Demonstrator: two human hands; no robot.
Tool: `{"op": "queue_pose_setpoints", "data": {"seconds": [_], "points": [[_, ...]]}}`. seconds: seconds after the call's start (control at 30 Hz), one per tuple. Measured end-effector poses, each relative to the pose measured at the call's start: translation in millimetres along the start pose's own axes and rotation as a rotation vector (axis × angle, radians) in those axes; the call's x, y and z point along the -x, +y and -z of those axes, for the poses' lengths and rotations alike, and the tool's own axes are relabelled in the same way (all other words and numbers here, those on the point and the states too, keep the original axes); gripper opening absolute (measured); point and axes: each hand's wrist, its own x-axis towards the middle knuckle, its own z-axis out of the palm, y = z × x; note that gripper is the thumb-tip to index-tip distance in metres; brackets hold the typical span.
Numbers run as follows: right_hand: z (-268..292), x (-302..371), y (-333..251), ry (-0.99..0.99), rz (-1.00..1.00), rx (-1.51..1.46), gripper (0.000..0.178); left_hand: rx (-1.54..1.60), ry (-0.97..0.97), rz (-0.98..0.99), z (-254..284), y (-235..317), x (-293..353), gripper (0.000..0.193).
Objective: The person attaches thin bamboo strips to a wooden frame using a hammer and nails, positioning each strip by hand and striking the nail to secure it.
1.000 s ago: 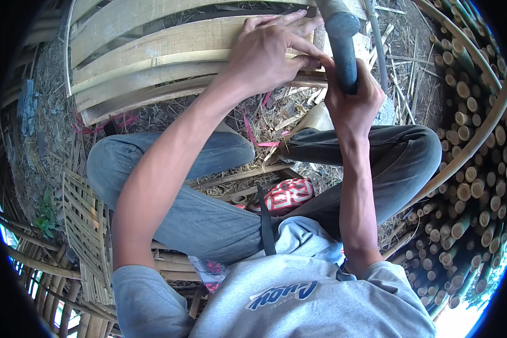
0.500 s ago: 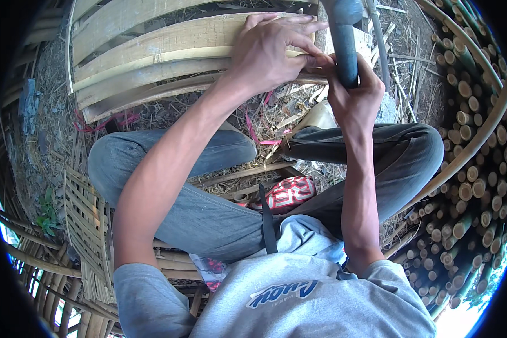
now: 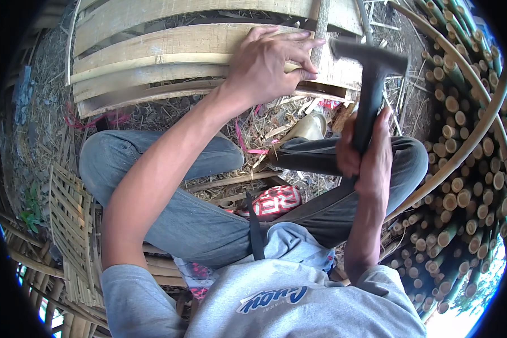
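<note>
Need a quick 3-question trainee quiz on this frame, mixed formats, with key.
1. True or false: the left hand rests on the bamboo slats.
2. What does the right hand hold? A) saw B) hammer C) knife
3. Fill in: a stack of cut bamboo poles lies on the person's ____ side.

Key: 1 true; 2 B; 3 right.

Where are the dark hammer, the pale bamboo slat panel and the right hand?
dark hammer [image 3: 370,101]: head view, on its handle just below the head.
pale bamboo slat panel [image 3: 169,48]: head view, on a broad slat left of the left hand.
right hand [image 3: 365,160]: head view, on the knuckles gripping the handle.
</note>
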Motion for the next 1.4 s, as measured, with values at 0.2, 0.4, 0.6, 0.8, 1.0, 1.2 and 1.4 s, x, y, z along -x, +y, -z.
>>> {"op": "queue_pose_setpoints", "data": {"seconds": [0.2, 0.4, 0.6, 0.8, 1.0, 1.2, 1.4], "points": [[34, -6, 45, -0.748, -0.249, -1.044, 0.068, -0.025, -0.061, -0.009, -3, -1, -1, 0.007], [16, 12, 22, -0.031, 0.201, -0.344, 0.051, 0.015, -0.058, 0.004, -1, 0, -1, 0.007], [4, 17, 6, 0.081, 0.022, -0.012, 0.031, 0.001, -0.049, 0.01, 0, -2, 1, 0.008], [-11, 20, 28, 0.147, 0.155, 0.118, 0.045, 0.022, -0.062, 0.011, 1, -1, -1, 0.008], [-19, 8, 31, 0.159, 0.058, 0.323, 0.044, -0.013, -0.024, -0.003, -2, -3, -2, 0.009], [-22, 9, 39, 0.183, 0.175, 0.335, 0.044, -0.005, -0.049, -0.001, -3, -2, -1, 0.01], [-20, 12, 38, 0.198, 0.289, 0.218, 0.046, 0.008, -0.025, -0.023, -6, -5, 2, 0.012]]}}
